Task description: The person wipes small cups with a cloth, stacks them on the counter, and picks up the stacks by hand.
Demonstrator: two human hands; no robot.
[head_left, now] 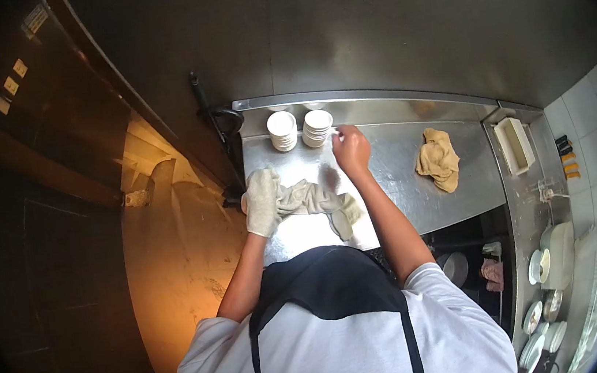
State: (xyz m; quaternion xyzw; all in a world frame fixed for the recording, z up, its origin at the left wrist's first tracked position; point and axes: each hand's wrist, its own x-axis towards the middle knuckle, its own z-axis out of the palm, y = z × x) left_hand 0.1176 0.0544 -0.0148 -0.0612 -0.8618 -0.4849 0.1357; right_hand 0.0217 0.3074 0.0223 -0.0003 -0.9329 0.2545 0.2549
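Pale, textured fabric covers my left hand point(262, 204); whether it is a glove or part of a cloth I cannot tell. The hand is closed at the end of a crumpled greyish cloth point(314, 198) that trails right across the steel counter point(397, 212). My bare right hand point(352, 149) is closed, its fingers curled beside the right stack of small white bowls point(317, 120). A bit of white shows at its fingertips, too small to name. Another stack of white bowls point(281, 125) stands just left of that one.
A tan cloth point(439, 159) lies bunched on the counter's right part. Farther right are a cream rectangular container point(513, 146) and several plates point(544, 342). A dark wall point(398, 28) rises behind the counter; a black handle point(209, 112) juts out at its left corner.
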